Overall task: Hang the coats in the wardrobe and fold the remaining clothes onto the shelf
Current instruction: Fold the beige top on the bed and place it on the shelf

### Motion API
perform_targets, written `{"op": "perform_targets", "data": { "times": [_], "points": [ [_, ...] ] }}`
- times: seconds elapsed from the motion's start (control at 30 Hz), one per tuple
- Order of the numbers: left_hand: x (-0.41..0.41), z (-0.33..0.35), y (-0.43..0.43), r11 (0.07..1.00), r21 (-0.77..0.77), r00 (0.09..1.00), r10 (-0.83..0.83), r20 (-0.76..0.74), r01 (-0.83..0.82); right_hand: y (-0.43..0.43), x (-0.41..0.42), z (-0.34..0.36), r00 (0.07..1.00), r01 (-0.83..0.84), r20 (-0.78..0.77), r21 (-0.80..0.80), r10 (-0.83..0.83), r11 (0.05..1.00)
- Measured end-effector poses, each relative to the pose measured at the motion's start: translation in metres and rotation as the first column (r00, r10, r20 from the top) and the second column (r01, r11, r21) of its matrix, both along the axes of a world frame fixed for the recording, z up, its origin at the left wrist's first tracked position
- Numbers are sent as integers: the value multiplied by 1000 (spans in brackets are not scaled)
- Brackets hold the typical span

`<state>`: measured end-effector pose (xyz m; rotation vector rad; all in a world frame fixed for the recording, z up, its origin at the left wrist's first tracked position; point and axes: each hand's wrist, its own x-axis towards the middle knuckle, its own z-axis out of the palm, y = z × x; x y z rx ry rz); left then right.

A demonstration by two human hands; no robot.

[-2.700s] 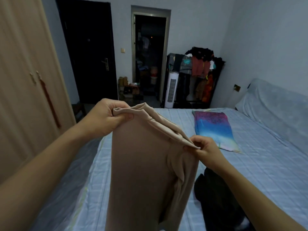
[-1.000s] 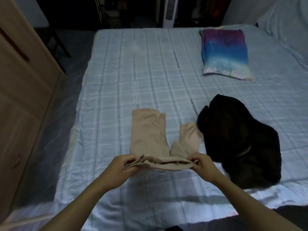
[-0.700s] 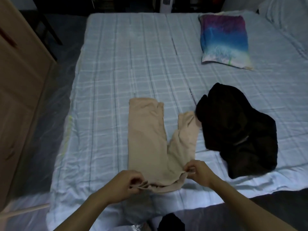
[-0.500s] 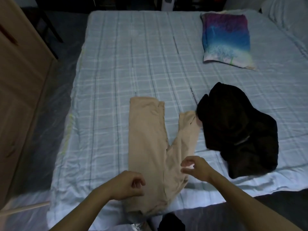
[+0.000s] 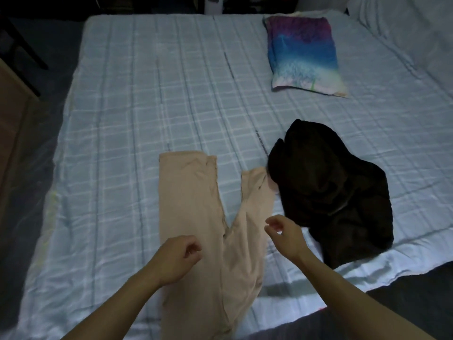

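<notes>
Left hand [image 5: 177, 257] and right hand [image 5: 285, 235] have released the beige trousers [image 5: 191, 204].

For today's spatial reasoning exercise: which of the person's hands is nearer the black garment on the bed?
Right. The right hand is just left of the black garment, not touching it; the left hand lies farther left, over the beige trousers.

Beige trousers [image 5: 208, 229] lie flat on the checked bed [image 5: 147, 94] beside a black garment [image 5: 331, 192].
</notes>
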<state>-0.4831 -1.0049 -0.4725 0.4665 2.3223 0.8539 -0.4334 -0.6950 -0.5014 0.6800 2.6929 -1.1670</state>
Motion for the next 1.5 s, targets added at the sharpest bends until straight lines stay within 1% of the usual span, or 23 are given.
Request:
{"op": "perform_targets", "data": {
  "times": [0.13, 0.27, 0.43, 0.53, 0.6, 0.7, 0.77, 0.8, 0.87, 0.93, 1.03, 1.13, 1.2, 1.27, 1.3, 1.33, 1.37, 1.43, 1.5],
  "points": [
    [-30, -25, 43, 1000, 17, 1000, 2, -23, -2, 17, -25, -30, 993, 116, -18, -66, -117, 991],
    [-62, -52, 91, 998, 35, 998, 55, -38, -53, 27, -59, -67, 983, 181, 33, -109, -179, 977],
    [-110, -95, 150, 985, 102, 988, 145, -50, -139, 32, -104, -102, 979, 202, -1, -75, -202, 977],
    [-135, -116, 180, 977, 146, 988, 156, -7, -154, 29, -123, -114, 966, 245, -70, -51, -248, 968],
    [-147, -130, 195, 969, 170, 984, 174, 42, -179, 29, -129, -120, 962, 236, -127, -46, -240, 971],
    [-161, -149, 214, 945, 190, 961, 245, 132, -267, 34, -125, -122, 945, 252, -181, -133, -274, 958],
    [-160, -151, 223, 945, 184, 953, 236, 188, -270, 40, -115, -117, 913, 297, -233, -178, -333, 938],
    [-159, -150, 226, 948, 189, 956, 221, 192, -257, 44, -108, -116, 891, 342, -250, -185, -380, 921],
    [-155, -145, 233, 948, 246, 976, 176, 126, -203, 53, -96, -117, 855, 433, -242, -156, -460, 888],
    [-151, -142, 238, 947, 288, 989, 141, 40, -146, 59, -90, -124, 870, 454, -162, -111, -466, 884],
    [-151, -143, 244, 960, 237, 989, 144, 43, -150, 61, -97, -125, 921, 384, -45, -78, -388, 920],
    [-156, -144, 249, 968, 199, 987, 145, 67, -156, 63, -114, -116, 918, 395, 37, -169, -394, 903],
    [-157, -143, 253, 984, 128, 993, 119, 25, -121, 63, -123, -117, 920, 392, 65, -198, -387, 899],
    [-152, -142, 252, 997, -16, 992, 74, -98, -76, 60, -127, -121, 925, 380, 71, -221, -373, 899],
    [-148, -142, 250, 996, -61, 983, 55, -174, -67, 58, -128, -124, 925, 380, 70, -234, -374, 895],
    [-145, -142, 248, 995, -74, 972, 44, -232, -63, 55, -129, -124, 922, 385, 66, -237, -381, 892],
    [-142, -142, 245, 996, -58, 962, 43, -270, -61, 52, -129, -124, 920, 389, 45, -233, -390, 891],
    [-138, -143, 240, 999, 14, 949, 52, -310, -51, 44, -128, -124, 914, 383, -57, -210, -402, 900],
    [-137, -142, 237, 992, 113, 949, 95, -302, -63, 33, -125, -122, 905, 353, -176, -196, -386, 915]
  ]
}}
